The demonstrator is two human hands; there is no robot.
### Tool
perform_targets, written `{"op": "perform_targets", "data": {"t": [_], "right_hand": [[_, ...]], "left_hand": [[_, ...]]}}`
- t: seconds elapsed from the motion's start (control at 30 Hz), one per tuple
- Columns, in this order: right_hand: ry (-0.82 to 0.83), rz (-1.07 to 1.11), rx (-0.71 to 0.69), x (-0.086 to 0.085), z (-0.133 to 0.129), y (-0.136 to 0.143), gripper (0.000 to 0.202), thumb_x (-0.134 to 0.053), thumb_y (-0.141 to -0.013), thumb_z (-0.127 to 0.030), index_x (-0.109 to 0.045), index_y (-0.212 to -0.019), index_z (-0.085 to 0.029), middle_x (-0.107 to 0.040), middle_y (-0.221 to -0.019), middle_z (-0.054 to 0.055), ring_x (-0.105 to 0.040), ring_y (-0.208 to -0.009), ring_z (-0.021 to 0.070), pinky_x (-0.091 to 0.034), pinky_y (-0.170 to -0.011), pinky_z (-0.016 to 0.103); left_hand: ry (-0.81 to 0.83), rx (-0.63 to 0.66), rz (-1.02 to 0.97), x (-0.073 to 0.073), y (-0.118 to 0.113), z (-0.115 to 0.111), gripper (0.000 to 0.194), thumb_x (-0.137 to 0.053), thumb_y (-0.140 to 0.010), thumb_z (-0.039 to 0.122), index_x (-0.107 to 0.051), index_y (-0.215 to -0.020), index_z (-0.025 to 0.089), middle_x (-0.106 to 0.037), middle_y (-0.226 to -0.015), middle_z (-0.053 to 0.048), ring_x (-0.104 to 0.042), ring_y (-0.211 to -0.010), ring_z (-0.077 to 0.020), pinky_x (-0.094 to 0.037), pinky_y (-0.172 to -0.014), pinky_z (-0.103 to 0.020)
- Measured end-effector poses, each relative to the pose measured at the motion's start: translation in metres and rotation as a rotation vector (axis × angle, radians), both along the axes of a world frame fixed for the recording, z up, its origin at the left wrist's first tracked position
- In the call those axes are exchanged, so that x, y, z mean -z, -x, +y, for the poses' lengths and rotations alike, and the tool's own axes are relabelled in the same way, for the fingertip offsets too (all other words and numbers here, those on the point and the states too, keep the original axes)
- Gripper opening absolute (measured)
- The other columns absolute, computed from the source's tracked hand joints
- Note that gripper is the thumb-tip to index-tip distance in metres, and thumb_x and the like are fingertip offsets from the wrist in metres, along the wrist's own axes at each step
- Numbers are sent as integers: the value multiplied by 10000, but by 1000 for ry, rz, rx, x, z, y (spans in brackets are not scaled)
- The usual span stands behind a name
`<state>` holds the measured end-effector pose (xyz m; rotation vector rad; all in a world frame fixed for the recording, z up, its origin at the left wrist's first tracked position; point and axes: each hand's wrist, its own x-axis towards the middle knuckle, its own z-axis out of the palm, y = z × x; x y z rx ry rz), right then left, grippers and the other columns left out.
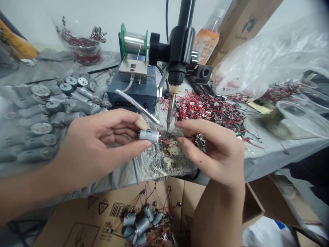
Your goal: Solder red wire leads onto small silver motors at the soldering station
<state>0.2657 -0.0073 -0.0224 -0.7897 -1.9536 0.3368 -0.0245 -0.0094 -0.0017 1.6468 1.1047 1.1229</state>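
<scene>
My left hand [102,140] pinches a small silver motor [148,136] between thumb and fingers, just left of the soldering iron tip. A red wire [168,142] runs from the motor's right end toward my right hand [208,144]. The right thumb and index finger are bent close together near the wire; whether they grip its end is too small to tell. The soldering iron [171,106] points down from a black stand between the hands. A flexible metal feed tube [138,107] ends near its tip.
Many motors [41,128] lie on the left; a pile of red-wired parts [210,109] is at the right. Behind stand a blue solder feeder [132,91] and its spool [135,41]. Below the table edge, a cardboard box [102,219] holds wired motors.
</scene>
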Motion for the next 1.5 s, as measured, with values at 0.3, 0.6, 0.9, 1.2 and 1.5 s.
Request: {"op": "perform_targets", "data": {"t": [0.3,0.6,0.9,1.2,1.5], "right_hand": [[74,-314,103,-16,-16,-44,317,-801,-1177,-182,-832,-1471,-297,-879,-1128,10,-825,-1027,241,-620,-923,451],[69,-390,368,0,-18,-70,185,-733,-1211,-215,-905,-1181,-276,-758,-1258,96,-752,-1249,319,-555,-1125,543],[112,-175,339,-10,-20,-63,165,-705,-1212,-257,-826,-1101,-269,-869,-1156,65,-815,-1103,270,-634,-999,455],[186,-166,388,-12,-18,-54,139,-745,-1135,-234,-859,-1060,-258,-921,-1028,15,-864,-955,234,-646,-884,390],[223,-338,394,-14,-35,-74,80,-776,-1202,-309,-837,-1188,-258,-852,-1292,90,-801,-1262,299,-610,-1126,504]], "left_hand": [[-123,28,25,7,11,-5,276,-998,-916,145,-949,-1124,318,-961,-1051,59,-907,-788,-174,-798,-773,-197],[-108,-10,75,5,15,-15,202,-984,-926,178,-966,-1067,322,-974,-1061,45,-928,-864,-175,-761,-752,-177],[-108,-42,59,6,8,-18,190,-984,-895,212,-977,-1021,353,-973,-1054,38,-882,-813,-188,-709,-693,-209],[-142,-24,139,6,9,-21,159,-961,-940,243,-986,-1037,367,-979,-1062,51,-905,-858,-194,-691,-705,-216],[-181,-45,218,8,12,-21,139,-958,-960,265,-973,-1073,344,-971,-1048,64,-874,-801,-166,-680,-738,-215]]}}
